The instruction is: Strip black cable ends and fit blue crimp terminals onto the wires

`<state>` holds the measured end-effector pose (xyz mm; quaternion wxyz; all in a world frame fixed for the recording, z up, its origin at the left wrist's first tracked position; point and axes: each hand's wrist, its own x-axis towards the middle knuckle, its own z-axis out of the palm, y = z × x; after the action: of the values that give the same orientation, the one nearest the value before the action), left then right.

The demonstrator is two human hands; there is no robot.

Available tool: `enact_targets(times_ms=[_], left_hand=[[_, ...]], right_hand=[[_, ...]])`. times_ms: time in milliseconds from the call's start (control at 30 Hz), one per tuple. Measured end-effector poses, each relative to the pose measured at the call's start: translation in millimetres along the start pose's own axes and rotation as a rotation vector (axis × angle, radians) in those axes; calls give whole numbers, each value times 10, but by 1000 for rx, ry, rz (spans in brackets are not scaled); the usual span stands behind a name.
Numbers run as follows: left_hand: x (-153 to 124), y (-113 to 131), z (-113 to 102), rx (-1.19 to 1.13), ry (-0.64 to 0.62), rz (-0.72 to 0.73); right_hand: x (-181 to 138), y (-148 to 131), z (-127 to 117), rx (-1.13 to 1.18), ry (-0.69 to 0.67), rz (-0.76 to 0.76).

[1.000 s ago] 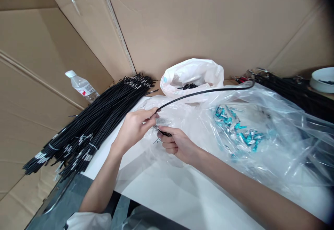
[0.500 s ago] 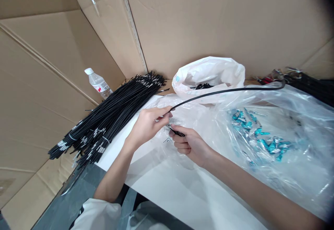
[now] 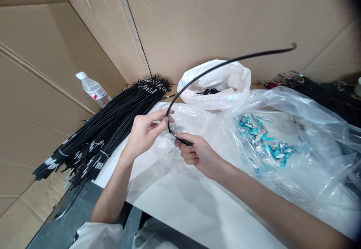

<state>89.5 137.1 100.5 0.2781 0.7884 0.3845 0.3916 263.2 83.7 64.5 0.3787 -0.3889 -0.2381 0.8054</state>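
Note:
My left hand (image 3: 147,131) pinches a long black cable (image 3: 234,59) near its lower end. From there the cable bows up and to the right, its far end hanging in the air. My right hand (image 3: 199,154) is closed round some short black pieces (image 3: 184,141), and their tips point at the cable's lower end. Whether tips and cable touch, I cannot tell. Under both hands lies clear plastic film (image 3: 188,119) on a white sheet (image 3: 180,204).
A thick bundle of black cables (image 3: 118,117) lies at left beside a water bottle (image 3: 94,90). Behind my hands stands a white bag (image 3: 216,66) holding short black pieces. Teal and silver bits (image 3: 265,138) lie by a clear bag (image 3: 316,128). Cardboard (image 3: 197,15) walls the back.
The cable has swung upward, bending more steeply at my left fingers, and its far end has risen off the right side. Its lower end now shows beside the pieces in my right hand.

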Motion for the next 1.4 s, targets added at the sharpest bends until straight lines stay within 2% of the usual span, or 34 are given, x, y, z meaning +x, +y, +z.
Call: enact_targets(times_ms=[167, 567, 633, 767, 1067, 1267, 1400], left_hand=[[16, 22, -14, -65, 18, -27], [-2, -30, -23, 98, 15, -12], [1, -78, -31, 152, 46, 15], [12, -139, -32, 201, 23, 50], [-32, -34, -15, 241, 114, 88], [-6, 24, 22, 311, 112, 250], [-15, 54, 45, 333, 133, 231]], right_hand=[[-37, -26, 17, -6, 1, -14], [18, -37, 7, 6, 22, 5], [27, -48, 0, 30, 1, 33], [44, -74, -36, 51, -38, 16], [16, -85, -3, 143, -144, 25], [-1, -98, 7, 142, -110, 49], [16, -73, -7, 130, -69, 37]])
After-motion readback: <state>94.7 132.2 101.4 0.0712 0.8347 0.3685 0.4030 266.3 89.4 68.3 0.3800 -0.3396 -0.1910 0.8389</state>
